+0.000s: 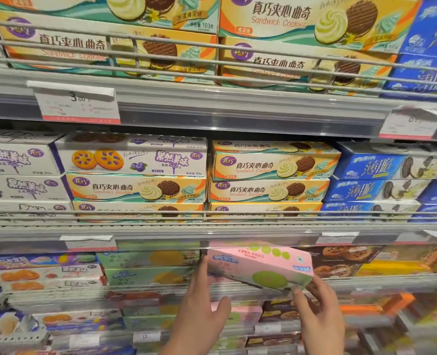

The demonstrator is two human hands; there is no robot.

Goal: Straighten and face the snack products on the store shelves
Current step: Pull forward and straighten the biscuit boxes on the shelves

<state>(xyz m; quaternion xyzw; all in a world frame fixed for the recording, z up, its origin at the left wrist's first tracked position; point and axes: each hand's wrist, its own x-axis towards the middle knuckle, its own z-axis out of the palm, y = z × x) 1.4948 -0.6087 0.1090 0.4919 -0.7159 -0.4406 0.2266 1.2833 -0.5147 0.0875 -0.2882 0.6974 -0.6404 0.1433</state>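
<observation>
Landmark: the pink biscuit box [259,267], held tilted in front of the third shelf down, its right end lower, just under that shelf's price rail [212,237].

Left hand [199,303]: at the box's left end; fingers curled behind that end, thumb under the bottom edge, clamped on it.

Right hand [320,308]: at the box's lower right corner; fingertips pinch the corner, the rest of the fingers loosely spread.

Step in hand: by my reading, levelling the box and seating it in its row. Done well, both ends come up even, the printed front faces out, and the box slides in flush with its neighbours without riding on the wire guard.

Left of the box: green biscuit boxes [148,267], stacked flat, matte card.

The box itself: thin rectangular carton, smooth printed card, sharp corners; likely light and easily dented at the pinched corner.

Right of the box: brown cookie boxes [340,260], blurred.

Above the box: sandwich cookie boxes [268,175], squarely stacked.
</observation>
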